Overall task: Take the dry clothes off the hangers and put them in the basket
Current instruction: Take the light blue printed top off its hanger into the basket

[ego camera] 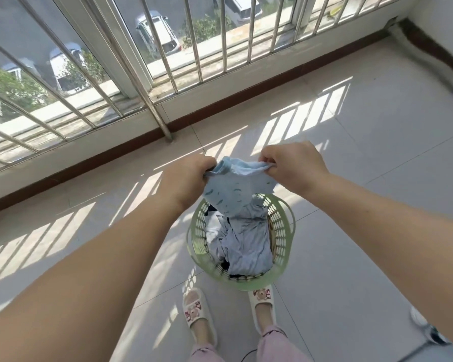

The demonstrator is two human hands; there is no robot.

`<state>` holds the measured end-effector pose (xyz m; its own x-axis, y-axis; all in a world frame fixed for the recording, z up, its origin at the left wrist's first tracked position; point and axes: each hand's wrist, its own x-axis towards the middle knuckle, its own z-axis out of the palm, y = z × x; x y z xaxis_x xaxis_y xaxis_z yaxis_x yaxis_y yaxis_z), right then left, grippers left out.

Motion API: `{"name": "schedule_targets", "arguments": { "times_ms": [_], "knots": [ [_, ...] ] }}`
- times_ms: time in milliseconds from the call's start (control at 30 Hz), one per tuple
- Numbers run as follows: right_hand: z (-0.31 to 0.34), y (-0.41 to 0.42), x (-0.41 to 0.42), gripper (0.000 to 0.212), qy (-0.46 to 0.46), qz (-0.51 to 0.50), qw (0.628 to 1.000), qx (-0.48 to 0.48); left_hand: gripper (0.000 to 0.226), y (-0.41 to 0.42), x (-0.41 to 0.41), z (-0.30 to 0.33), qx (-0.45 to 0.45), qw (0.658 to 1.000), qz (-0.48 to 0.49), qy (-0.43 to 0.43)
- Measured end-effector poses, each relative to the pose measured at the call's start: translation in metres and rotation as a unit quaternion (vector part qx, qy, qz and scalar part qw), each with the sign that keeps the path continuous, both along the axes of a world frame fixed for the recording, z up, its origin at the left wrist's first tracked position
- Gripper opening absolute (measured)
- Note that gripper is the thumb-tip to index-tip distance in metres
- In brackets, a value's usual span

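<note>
1. Both hands pinch one garment: left hand (191,176) grips the left edge of a pale blue printed cotton garment (236,189), right hand (293,165) pinches its right edge, fingers curled on the cloth. No hanger in view.
2. Garment hangs between the hands, directly above the round pale green perforated plastic basket (283,231); its lower hem overlaps the basket's 12 o'clock rim.
3. Basket sits on the floor just ahead of the feet in white slippers with bear motifs (198,312), already piled with crumpled grey-blue clothes (246,246) plus some white and dark pieces.
4. Risk: pile looks high, so a loose drop may slide off toward 12 o'clock and land on the floor.
5. Risk: uneven release lets one side swing out past the rim.
6. Risk: basket is touching or nearly touching the right toe; a step forward could tip it.
7. Surface: pale glossy floor tiles (364,158), striped with sun shadows.
8. Room: balcony, metal railing bars (152,95) and windows from 10 to 1 o'clock, dark brown skirting (272,87), parked cars outside.
</note>
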<state>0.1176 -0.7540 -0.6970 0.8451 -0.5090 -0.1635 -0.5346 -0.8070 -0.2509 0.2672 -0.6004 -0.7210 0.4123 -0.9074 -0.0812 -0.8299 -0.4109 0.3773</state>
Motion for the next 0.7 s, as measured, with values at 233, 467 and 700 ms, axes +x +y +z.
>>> {"name": "schedule_targets", "arguments": {
  "times_ms": [233, 467, 700],
  "knots": [
    [-0.082, 0.047, -0.027, 0.023, 0.108, 0.045, 0.992, 0.048, 0.010, 0.049, -0.022, -0.080, 0.116, 0.991, -0.047, 0.036],
    [-0.201, 0.108, -0.057, 0.032, 0.269, 0.119, 0.949, 0.114, 0.029, 0.109, -0.070, -0.185, 0.325, 0.935, -0.098, 0.103],
    [-0.287, 0.131, -0.048, 0.028, 0.377, 0.159, 0.888, 0.212, 0.020, 0.125, -0.077, -0.262, 0.400, 0.891, -0.094, 0.192]
  ]
}}
